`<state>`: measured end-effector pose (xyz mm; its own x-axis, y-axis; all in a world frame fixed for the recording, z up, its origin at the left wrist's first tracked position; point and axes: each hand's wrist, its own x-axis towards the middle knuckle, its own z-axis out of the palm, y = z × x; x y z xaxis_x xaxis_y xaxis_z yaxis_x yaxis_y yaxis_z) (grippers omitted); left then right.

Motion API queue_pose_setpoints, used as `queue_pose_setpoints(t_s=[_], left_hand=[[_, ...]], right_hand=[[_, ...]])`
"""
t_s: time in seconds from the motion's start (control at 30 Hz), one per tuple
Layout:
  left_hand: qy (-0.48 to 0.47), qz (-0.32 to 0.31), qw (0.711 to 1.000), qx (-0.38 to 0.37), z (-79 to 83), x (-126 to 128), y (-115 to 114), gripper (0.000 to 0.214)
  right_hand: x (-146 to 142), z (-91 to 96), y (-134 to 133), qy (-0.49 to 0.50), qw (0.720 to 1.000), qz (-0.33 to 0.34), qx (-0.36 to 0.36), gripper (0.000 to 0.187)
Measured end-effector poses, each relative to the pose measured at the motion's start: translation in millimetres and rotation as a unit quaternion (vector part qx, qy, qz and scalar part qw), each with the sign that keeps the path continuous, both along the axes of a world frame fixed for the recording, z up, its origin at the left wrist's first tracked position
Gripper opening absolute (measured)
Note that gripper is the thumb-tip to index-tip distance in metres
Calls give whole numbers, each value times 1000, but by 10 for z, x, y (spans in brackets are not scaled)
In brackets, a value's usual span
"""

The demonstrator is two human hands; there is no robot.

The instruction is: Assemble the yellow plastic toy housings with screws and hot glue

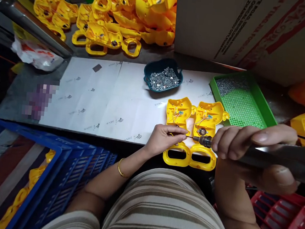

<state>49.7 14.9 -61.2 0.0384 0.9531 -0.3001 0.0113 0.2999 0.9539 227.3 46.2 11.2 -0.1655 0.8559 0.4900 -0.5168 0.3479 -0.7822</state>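
Observation:
My right hand (246,144) is wrapped around a dark electric screwdriver (274,153), held sideways with its thin bit pointing left. At the tip of that bit, the thumb and forefinger of my left hand (163,138) are pinched together. Whatever they hold is too small to make out. Beneath both hands, two yellow plastic housing halves lie side by side at the table's front edge, a left one (178,108) and a right one (210,110). Their insides face up, showing wires, small circuit boards and a round speaker (202,131). Looped handles point towards me.
A dark teal tray (147,82) of small metal parts stands behind the housings. To its right is a green basket (266,110) with screws. Yellow housings (139,17) are heaped at the back beside a large carton (242,29). Blue crates (64,178) stand lower left, a red crate (284,218) lower right.

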Motion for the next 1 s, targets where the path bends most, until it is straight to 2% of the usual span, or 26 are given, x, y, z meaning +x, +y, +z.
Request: queue_pose_setpoints(t_s=[0.13, 0.23, 0.33, 0.5, 0.63, 0.8, 1.0], left_hand=[[9, -18, 1000, 9, -19, 19, -54, 21], [0, -36, 999, 2, -58, 19, -89, 35], [37, -61, 996, 52, -105, 7, -107, 45], [135, -93, 971, 173, -133, -4, -110, 23], [146, -110, 965, 188, -101, 10, -123, 19], [170, -128, 957, 195, -82, 22, -136, 20], [221, -143, 936, 232, -93, 15, -134, 22]], right_hand=[[-50, -31, 17, -1, 1000, -7, 8, 17], [-63, -44, 38, -8, 1000, 1, 6, 17], [-57, -49, 30, 5, 1000, 6, 4, 18], [-46, -76, -4, -3, 1000, 0, 3, 22], [-61, -116, 0, -24, 999, -22, -11, 22], [-57, -148, 7, -15, 1000, -2, 10, 23], [20, -1, -90, -67, 996, 7, -63, 23]])
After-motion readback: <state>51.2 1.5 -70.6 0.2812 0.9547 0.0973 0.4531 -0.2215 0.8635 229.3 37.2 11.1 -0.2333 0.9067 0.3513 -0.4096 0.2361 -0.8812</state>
